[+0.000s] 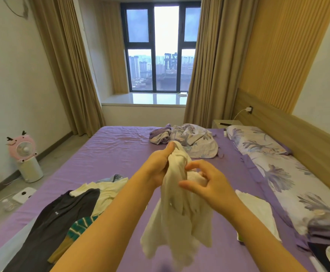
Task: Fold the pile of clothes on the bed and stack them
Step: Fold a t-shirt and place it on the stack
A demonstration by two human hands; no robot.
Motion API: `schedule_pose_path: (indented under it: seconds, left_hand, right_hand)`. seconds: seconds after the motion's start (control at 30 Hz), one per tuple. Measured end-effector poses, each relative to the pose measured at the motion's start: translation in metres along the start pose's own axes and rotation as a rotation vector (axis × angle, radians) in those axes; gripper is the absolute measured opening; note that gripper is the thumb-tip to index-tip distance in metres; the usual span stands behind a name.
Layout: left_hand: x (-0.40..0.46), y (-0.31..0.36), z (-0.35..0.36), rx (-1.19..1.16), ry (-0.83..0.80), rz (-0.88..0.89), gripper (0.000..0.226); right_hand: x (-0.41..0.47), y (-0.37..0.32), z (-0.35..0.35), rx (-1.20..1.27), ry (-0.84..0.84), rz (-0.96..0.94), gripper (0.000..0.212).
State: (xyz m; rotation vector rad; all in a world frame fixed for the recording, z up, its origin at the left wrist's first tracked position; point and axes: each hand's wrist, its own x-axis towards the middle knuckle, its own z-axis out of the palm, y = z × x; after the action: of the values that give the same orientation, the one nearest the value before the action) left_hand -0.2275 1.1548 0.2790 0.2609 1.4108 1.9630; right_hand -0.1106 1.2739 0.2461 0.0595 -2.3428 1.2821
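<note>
Cream garment (pixel 176 209) held above the purple bed (pixel 119 152)
My left hand (pixel 158 163) grips it; my right hand (pixel 209 181) pinches its ribbed edge. No readable writing.

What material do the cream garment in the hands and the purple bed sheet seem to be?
Cream garment: probably soft cotton knit, matte; it hangs limp in loose folds, with a ribbed edge near the right hand.
Purple bed sheet: a thin woven fabric, perhaps cotton, with a slight sheen; it shows fine creases.
</note>
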Motion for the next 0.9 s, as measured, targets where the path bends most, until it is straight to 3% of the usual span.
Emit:
schedule_pose_path:
  seconds: [0.07,0.13,0.23,0.3,0.4,0.43,0.53,0.67,0.8,0.9]
  left_hand:
    - [-0.002,0.000,-0.001,-0.167,-0.058,-0.025,0.041]
    - [-0.007,-0.007,-0.007,-0.169,-0.138,0.000,0.043]
    - [-0.016,-0.028,-0.023,0.099,-0.231,0.144,0.049]
    - [-0.021,-0.042,-0.037,0.373,-0.156,0.157,0.061]
    - [-0.029,-0.053,-0.055,0.789,-0.018,0.128,0.015]
    - [-0.030,-0.056,-0.063,0.788,0.011,0.094,0.017]
    - [-0.034,-0.061,-0.071,0.472,-0.026,0.005,0.026]
    - [-0.028,-0.059,-0.057,0.172,-0.034,-0.027,0.035]
    - [-0.021,-0.052,-0.036,0.049,-0.045,0.054,0.039]
    - [-0.018,-0.049,-0.032,-0.009,-0.006,0.112,0.044]
  right_hand:
    - [0.004,0.000,0.004,0.009,0.115,-0.060,0.018]
    - [0.008,0.000,0.004,0.095,0.156,-0.027,0.019]
    - [0.012,0.000,0.005,0.249,0.195,0.073,0.012]
    - [0.015,0.002,0.002,0.335,0.252,0.143,0.012]
    - [0.019,0.009,-0.012,0.377,0.326,0.267,0.011]
    - [0.018,0.013,-0.017,0.373,0.340,0.309,0.010]
    - [0.012,0.023,-0.024,0.230,0.281,0.346,0.008]
    - [-0.004,0.020,-0.013,0.113,0.162,0.210,0.013]
    - [-0.014,0.011,0.001,-0.013,-0.039,0.187,0.038]
    - [-0.016,0.011,0.003,-0.067,-0.106,0.260,0.037]
